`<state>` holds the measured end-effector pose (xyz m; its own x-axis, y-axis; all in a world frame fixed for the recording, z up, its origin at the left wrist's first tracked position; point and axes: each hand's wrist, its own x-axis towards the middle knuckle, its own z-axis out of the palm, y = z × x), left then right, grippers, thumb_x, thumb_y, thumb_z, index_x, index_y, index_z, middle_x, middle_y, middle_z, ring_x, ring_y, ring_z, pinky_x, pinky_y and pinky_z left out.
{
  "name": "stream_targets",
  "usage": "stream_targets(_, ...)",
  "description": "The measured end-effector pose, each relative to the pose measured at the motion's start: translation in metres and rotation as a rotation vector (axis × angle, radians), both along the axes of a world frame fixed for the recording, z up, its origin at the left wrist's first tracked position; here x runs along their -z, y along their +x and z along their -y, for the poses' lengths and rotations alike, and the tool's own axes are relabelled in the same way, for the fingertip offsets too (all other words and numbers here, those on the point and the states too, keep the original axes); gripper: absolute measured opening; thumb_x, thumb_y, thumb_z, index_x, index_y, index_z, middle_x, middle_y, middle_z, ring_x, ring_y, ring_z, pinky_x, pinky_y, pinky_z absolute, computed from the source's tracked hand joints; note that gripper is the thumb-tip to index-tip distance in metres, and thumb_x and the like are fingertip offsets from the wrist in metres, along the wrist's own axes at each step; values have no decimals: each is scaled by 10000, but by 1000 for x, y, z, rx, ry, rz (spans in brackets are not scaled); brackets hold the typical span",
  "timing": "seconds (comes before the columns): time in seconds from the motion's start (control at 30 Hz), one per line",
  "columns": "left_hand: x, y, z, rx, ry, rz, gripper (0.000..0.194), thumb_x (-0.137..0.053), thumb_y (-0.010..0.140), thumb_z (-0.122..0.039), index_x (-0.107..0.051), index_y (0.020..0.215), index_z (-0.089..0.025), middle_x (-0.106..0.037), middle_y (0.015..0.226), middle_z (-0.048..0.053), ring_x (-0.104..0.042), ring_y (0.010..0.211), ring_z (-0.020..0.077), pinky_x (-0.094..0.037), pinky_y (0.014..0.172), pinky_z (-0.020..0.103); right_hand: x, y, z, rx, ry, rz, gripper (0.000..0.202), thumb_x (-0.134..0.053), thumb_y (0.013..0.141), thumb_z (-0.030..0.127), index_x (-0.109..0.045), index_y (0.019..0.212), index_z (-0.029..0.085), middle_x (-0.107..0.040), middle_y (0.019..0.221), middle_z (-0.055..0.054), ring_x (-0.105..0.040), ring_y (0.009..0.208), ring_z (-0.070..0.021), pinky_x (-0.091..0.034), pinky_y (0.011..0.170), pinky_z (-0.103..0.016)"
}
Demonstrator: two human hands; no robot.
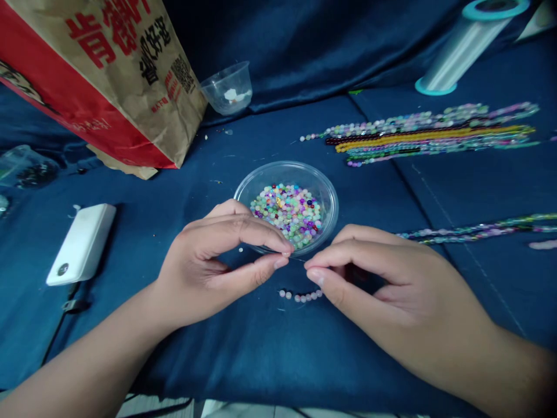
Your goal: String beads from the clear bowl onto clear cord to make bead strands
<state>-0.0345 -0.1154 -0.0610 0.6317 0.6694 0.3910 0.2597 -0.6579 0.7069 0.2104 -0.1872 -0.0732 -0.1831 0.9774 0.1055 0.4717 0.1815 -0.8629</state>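
Observation:
My left hand (221, 249) pinches a small pale bead (286, 253) between thumb and forefinger, just in front of a clear plastic bowl (333, 203). Inside the bowl lie many multicoloured beads (287, 212). To its right, my right hand (383, 278) has thumb and forefinger pressed together on a thin thread (301, 259), whose end points toward the left fingertips. Below the hands hangs or lies a short row of pale pink beads (300, 296), partly hidden by my right thumb; whether it is on the same thread I cannot tell.
Bead strands (435, 136) lie at the back right, with more strands (478, 229) beyond my right hand. A thread spool (467, 49) stands behind them. At left are a paper bag (143, 87), a small clear cup (228, 90) and a white power bank (82, 244) with a cable.

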Motion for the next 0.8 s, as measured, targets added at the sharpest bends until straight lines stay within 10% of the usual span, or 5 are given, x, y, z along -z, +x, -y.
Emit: stream_targets(0.8, -3, 2, -1, 43, 82, -59, 109, -869, 977, -217, -828, 1056, -279, -876, 1038, 19, -815, 970, 210, -596, 921, 399, 4, -3, 1, -23, 20, 7, 242, -685, 967, 126, -859, 890, 275, -746, 800, 46, -687, 690, -88, -501, 605, -226)
